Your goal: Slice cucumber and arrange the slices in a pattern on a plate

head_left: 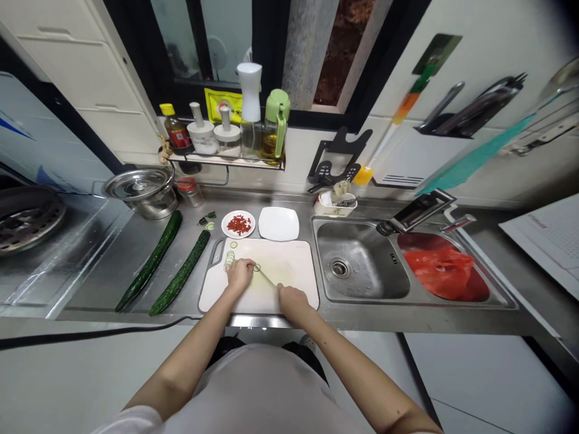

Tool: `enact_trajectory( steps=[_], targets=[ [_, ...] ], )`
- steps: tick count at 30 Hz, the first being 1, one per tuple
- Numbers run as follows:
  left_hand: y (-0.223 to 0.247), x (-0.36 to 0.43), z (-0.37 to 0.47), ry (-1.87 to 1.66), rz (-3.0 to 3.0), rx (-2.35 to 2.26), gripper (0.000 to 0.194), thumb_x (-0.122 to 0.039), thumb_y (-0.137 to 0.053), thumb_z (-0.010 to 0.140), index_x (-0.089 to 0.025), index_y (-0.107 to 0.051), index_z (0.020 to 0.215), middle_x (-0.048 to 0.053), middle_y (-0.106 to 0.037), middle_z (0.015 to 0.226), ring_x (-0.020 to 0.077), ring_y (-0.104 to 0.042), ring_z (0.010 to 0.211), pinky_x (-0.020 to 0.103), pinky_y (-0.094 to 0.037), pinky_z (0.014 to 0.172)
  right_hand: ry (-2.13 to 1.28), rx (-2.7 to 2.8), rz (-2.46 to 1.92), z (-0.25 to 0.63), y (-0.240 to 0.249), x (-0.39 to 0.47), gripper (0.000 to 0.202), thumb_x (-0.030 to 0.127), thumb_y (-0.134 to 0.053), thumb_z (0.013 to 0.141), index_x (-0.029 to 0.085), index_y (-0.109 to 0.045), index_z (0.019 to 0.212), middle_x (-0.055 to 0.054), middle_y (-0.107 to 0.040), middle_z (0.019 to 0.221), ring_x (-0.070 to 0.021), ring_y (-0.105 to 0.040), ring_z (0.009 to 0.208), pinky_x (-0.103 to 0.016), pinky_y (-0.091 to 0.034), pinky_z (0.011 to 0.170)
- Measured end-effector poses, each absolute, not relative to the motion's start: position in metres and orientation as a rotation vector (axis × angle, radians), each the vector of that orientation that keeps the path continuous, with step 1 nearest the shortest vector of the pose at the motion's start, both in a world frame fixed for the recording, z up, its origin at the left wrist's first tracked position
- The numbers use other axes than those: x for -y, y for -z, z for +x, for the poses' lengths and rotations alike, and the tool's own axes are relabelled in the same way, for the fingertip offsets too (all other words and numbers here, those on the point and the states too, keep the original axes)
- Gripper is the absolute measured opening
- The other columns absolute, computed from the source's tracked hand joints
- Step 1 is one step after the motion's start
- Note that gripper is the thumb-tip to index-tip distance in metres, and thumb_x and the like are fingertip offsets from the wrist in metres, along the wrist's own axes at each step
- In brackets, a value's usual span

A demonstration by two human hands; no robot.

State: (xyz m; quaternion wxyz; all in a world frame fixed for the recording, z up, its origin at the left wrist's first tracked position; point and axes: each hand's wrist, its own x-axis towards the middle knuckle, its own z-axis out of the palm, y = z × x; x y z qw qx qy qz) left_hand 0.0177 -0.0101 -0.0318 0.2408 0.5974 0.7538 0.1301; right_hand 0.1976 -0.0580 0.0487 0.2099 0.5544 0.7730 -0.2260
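A white cutting board (pixel 289 295) lies on the steel counter. Over its left half is my left hand (pixel 239 274), fingers bent together beside a thin green ring of cucumber (pixel 257 267); whether they pinch anything I cannot make out. My right hand (pixel 293 301) is closed around the handle of a knife (pixel 268 277), whose narrow blade points up-left to the ring. Several cucumber slices (pixel 230 258) overlap at the board's left side, with one more slice (pixel 233 245) above them. Behind the board stand a plate of chopped red pieces (pixel 239 224) and a white plate (pixel 278 223).
Two whole cucumbers (pixel 151 265) (pixel 181 274) lie left of the board, near a steel pot (pixel 151 202). To the right is a sink (pixel 362 265), with a red bag (pixel 441 271) in its smaller basin. A bottle rack (pixel 226 160) hangs behind.
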Motion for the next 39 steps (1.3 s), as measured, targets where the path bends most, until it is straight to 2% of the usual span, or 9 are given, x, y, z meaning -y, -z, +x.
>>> enact_trajectory(
  steps=[22,32,35,39],
  targets=[
    [0.03,0.012,0.019,-0.368,1.638,-2.076,0.029,-0.026,-0.047,0.086,-0.029,-0.074,0.095,0.004,-0.072,0.106,0.0262,-0.057,0.108,0.041,-0.034,0.092,0.361,-2.27,1.442,0.207,-0.054,0.04,0.033,0.006,-0.037,0.091,0.015,-0.059,0.114,-0.017,-0.071,0.098,-0.0253,-0.067,0.099,-0.035,-0.05,0.077],
    [0.028,0.013,0.021,-0.375,1.625,-2.09,0.03,-0.025,-0.046,0.086,-0.03,-0.074,0.096,0.003,-0.073,0.103,0.0259,-0.058,0.107,0.041,-0.034,0.092,0.286,-2.295,1.457,0.218,-0.052,0.035,0.031,0.008,-0.036,0.092,0.016,-0.059,0.112,-0.016,-0.071,0.095,-0.0237,-0.068,0.097,-0.03,-0.047,0.074],
    [0.029,0.013,0.022,-0.377,1.621,-2.105,0.031,-0.024,-0.045,0.086,-0.03,-0.074,0.096,0.003,-0.072,0.103,0.0263,-0.058,0.106,0.042,-0.034,0.092,0.318,-2.295,1.501,0.229,-0.053,0.043,0.03,0.013,-0.035,0.094,0.016,-0.057,0.114,-0.015,-0.07,0.094,-0.0245,-0.067,0.096,-0.031,-0.045,0.074],
    [0.03,0.014,0.024,-0.372,1.629,-2.115,0.031,-0.024,-0.044,0.087,-0.029,-0.072,0.101,0.005,-0.071,0.104,0.0272,-0.057,0.107,0.043,-0.034,0.091,0.428,-2.218,1.669,0.244,-0.047,0.056,0.03,0.03,-0.031,0.099,0.019,-0.055,0.114,-0.014,-0.07,0.097,-0.0231,-0.066,0.094,-0.03,-0.043,0.075]
  ],
)
